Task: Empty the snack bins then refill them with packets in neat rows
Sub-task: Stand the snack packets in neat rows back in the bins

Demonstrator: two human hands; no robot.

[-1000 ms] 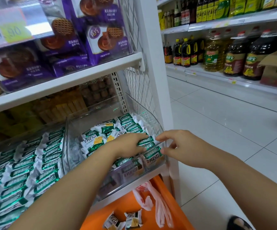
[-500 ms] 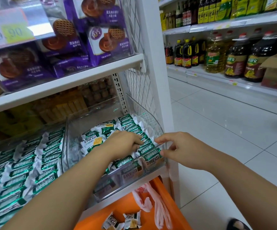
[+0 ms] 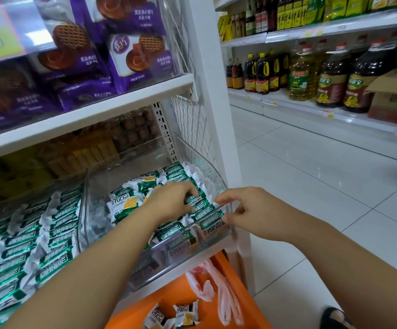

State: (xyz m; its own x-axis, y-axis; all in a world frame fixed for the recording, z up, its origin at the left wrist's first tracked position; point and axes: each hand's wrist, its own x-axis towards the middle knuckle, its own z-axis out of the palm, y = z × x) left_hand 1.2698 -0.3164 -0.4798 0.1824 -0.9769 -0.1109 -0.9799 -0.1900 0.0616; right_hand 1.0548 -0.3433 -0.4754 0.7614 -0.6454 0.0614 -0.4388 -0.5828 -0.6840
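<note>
Left hand (image 3: 169, 200) deeper in the clear plastic snack bin (image 3: 183, 255) on the white shelf (image 3: 97, 115).
It has slid back along the right-hand row of glossy green-and-white foil packets (image 3: 207, 213), fingers (image 3: 191, 192) curled down on them. The packets stand on edge, long axes across the bin, and the row runs front to back. The right hand (image 3: 252, 210) stays at the front right corner, forefinger and thumb spread; I cannot tell whether it grips the rim.

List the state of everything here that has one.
Right bin, partly filled, rows at right neat, left side jumbled.
Left bin, full, neat rows.
Left hand, gripping green packets inside right bin.
Right hand, at that bin's front corner, grip unclear.
Orange basket, holds two loose packets.
</note>
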